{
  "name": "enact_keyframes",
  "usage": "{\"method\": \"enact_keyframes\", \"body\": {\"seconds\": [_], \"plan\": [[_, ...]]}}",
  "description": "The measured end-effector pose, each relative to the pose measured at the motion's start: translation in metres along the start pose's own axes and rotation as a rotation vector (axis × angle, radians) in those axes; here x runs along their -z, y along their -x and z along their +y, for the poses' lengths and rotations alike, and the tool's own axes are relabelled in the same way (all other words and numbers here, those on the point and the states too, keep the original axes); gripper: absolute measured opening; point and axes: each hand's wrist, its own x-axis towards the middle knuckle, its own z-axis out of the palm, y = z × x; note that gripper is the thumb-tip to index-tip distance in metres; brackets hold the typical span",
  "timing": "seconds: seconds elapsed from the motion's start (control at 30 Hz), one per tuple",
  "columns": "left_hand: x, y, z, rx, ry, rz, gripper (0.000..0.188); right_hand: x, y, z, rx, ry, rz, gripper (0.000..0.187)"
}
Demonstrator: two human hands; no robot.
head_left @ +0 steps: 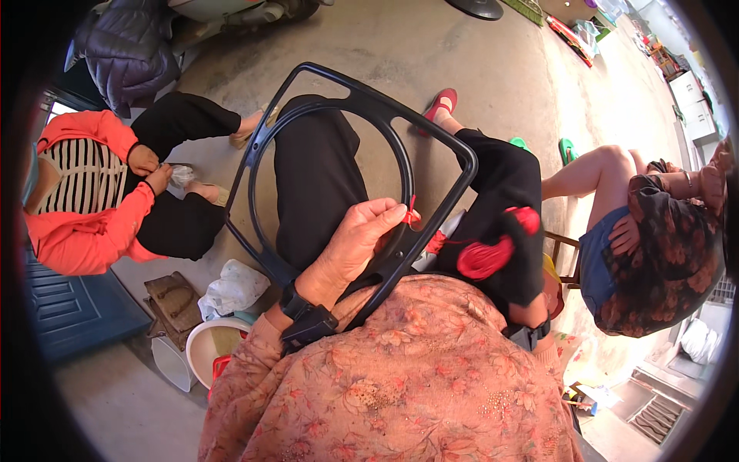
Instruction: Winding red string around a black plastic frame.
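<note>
A black frame (467, 179) with a large round ring inside lies across my lap. My left hand (358, 242) reaches over the frame, thumb and forefinger pinched on a red thread (410, 214) at the ring's right side. A dark band with a black box circles my left wrist. Bright red yarn (486, 259) hangs in a bundle over my right thigh, partly blurred. Beside it, little more than the wrist part of my right hand (531, 312) shows; its fingers are lost against black cloth, so their grip cannot be made out.
At left, a person in a coral jacket (85, 242) sits with a small item in both hands. Another person in a dark floral top (654, 250) sits at right. A white bucket (202, 350) and a brown bag (173, 300) stand at lower left. Green slippers (568, 151) lie ahead.
</note>
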Motion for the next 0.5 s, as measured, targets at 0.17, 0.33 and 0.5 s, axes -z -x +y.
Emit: {"method": "enact_keyframes", "body": {"seconds": [0.17,0.33,0.5], "plan": [[-0.002,0.005,0.01,-0.067,-0.036,0.022,0.016,0.089,-0.009,0.006,-0.104,-0.47,0.288,0.038],[0.0,0.016,0.022,-0.157,0.026,0.011,0.015,0.171,-0.003,0.018,-0.077,-0.88,0.359,0.026],[-0.007,0.018,0.022,-0.167,-0.005,0.011,0.014,0.199,-0.007,0.046,-0.022,-0.765,0.388,0.023]]}}
